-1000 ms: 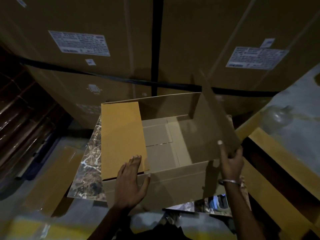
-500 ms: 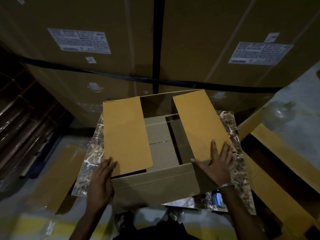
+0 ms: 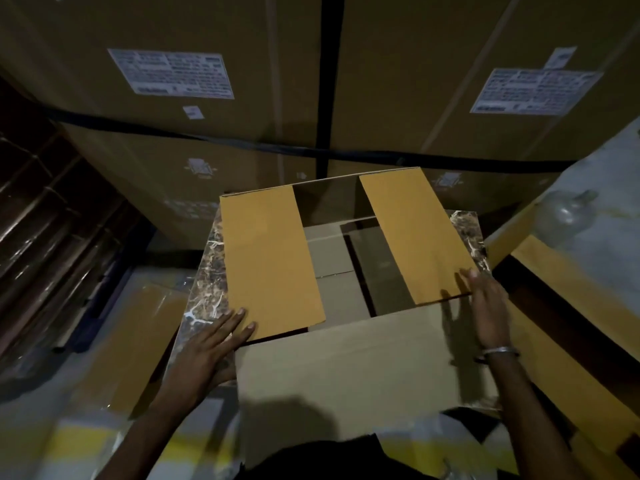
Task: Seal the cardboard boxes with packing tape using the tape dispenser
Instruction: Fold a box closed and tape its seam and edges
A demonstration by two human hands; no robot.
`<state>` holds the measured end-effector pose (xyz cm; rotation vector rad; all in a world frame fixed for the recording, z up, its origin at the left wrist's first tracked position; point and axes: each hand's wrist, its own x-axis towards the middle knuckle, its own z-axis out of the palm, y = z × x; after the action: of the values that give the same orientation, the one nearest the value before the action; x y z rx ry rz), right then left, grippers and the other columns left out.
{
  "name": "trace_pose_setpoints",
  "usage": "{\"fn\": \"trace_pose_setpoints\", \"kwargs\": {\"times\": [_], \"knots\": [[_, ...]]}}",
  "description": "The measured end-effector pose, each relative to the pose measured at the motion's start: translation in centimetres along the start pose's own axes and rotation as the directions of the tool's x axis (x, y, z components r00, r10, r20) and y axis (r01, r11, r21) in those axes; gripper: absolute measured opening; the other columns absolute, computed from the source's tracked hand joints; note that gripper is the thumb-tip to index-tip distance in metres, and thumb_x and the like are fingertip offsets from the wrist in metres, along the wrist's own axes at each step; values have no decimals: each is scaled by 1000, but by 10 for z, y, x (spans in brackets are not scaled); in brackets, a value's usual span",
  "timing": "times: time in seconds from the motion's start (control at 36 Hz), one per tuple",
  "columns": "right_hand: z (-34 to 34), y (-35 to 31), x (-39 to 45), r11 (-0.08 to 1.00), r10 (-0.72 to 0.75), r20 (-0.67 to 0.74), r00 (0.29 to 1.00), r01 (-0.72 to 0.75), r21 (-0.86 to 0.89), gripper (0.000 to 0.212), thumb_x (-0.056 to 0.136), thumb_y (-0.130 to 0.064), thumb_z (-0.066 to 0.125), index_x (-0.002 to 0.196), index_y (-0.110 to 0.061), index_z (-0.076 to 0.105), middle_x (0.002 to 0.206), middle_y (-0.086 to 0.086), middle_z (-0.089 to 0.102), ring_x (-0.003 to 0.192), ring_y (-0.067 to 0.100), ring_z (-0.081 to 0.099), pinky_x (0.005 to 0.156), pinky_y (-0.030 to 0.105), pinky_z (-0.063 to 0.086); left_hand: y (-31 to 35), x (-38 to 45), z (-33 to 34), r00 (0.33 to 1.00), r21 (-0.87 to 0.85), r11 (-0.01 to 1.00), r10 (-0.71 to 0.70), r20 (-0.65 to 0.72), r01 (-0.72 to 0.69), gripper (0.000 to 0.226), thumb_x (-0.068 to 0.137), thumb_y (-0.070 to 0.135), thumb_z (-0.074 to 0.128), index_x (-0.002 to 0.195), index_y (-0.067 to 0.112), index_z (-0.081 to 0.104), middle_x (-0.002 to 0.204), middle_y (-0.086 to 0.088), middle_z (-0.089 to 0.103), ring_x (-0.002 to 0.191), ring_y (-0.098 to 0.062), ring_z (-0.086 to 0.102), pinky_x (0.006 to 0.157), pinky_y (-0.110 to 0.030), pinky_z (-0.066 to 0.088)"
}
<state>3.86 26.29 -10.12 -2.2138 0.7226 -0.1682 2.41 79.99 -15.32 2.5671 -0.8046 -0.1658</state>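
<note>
An open cardboard box (image 3: 349, 368) stands on a marble-patterned slab (image 3: 204, 271) in front of me. Its left short flap (image 3: 270, 261) and right short flap (image 3: 415, 233) are folded inward over the opening, with a gap between them showing the inside bottom. The near long flap hangs toward me. My left hand (image 3: 204, 348) lies flat at the box's near left corner, fingers spread, touching the left flap's edge. My right hand (image 3: 485, 306) rests flat on the near end of the right flap, a bracelet on its wrist. No tape dispenser is in view.
Large stacked cartons with white labels (image 3: 173, 74) and black straps fill the background. Flat cardboard sheets lie on the floor at left (image 3: 138, 341) and right (image 3: 561, 306). A clear plastic bottle (image 3: 564, 213) sits at right. Dark shelving (image 3: 52, 237) runs along the left.
The right flap has been folded down over the opening. My left hand slid off the left flap to the near left corner, and the near long flap swung out toward me.
</note>
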Motion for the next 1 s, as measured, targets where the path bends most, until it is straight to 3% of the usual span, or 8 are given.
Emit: {"fn": "trace_pose_setpoints", "kwargs": {"times": [0.08, 0.33, 0.42, 0.47, 0.56, 0.64, 0.75, 1.0], "knots": [[-32, -7, 8, 995, 25, -69, 997, -32, -100, 56, 96, -66, 56, 120, -19, 74, 122, 11, 70, 110, 24, 58, 95, 42, 45, -3, 3, -1, 999, -13, 999, 37, -13, -38, 77, 95, 60, 54, 164, 33, 35, 174, 8, 26, 159, -20, 27, 123, -33, 27], [-92, -55, 2, 985, 148, 87, 985, -138, -104, 59, 81, -69, 73, 119, -25, 73, 118, 2, 72, 108, 25, 66, 99, 46, 52, -1, 9, 7, 988, -331, 943, -68, -139, 18, 58, 107, 59, 34, 154, 32, 54, 167, 4, 40, 153, -26, 38, 117, -43, 35], [-87, -72, -8, 986, -2, -123, 992, -19, -167, 47, 92, -58, 69, 114, -17, 76, 113, 8, 74, 106, 30, 67, 98, 46, 52, -6, 9, 12, 986, -351, 935, -106, -129, 55, 60, 102, 65, 44, 151, 33, 57, 166, 7, 43, 152, -21, 40, 117, -43, 36], [-75, -80, -11, 958, -199, -333, 922, 111, -265, 47, 97, -57, 60, 112, -14, 74, 115, 13, 70, 111, 35, 62, 98, 47, 49, -2, 8, 17, 972, -389, 917, -162, -168, 85, 50, 104, 54, 49, 147, 33, 62, 161, 10, 49, 148, -18, 44, 113, -47, 40], [-44, -91, -14, 962, -250, -424, 871, 175, -208, 55, 100, -59, 49, 120, -11, 68, 129, 18, 60, 125, 35, 52, 106, 45, 42, 18, 15, 11, 905, -545, 815, -363, -220, 194, 26, 101, 48, 61, 126, 52, 67, 131, 27, 63, 127, -9, 56, 99, -35, 49], [-6, -106, -22, 975, -223, -322, 920, 203, -97, 59, 104, -62, 40, 138, -16, 56, 149, 14, 46, 137, 31, 45, 114, 45, 39, 22, 22, 8, 866, -559, 786, -448, -224, 262, 25, 97, 59, 64, 113, 41, 69, 115, 24, 65, 113, -12, 61, 90, -38, 54], [48, -116, -29, 986, -152, -115, 982, 144, -79, 67, 104, -65, 38, 158, -27, 35, 168, 2, 23, 151, 29, 30, 120, 49, 31, 18, 26, 4, 810, -676, 662, -563, -163, 324, 52, 87, 57, 81, 132, 36, 66, 127, 23, 64, 113, -5, 65, 92, -37, 56], [135, -85, -34, 890, -123, 136, 983, 170, -423, 77, 99, -77, 22, 164, -36, 15, 174, 1, 2, 159, 17, -4, 124, 54, 5, 5, 44, -10, 769, -815, 485, -634, -78, 317, 60, 88, 29, 85, 141, 37, 57, 135, 10, 65, 115, 1, 64, 88, -29, 54]]}}
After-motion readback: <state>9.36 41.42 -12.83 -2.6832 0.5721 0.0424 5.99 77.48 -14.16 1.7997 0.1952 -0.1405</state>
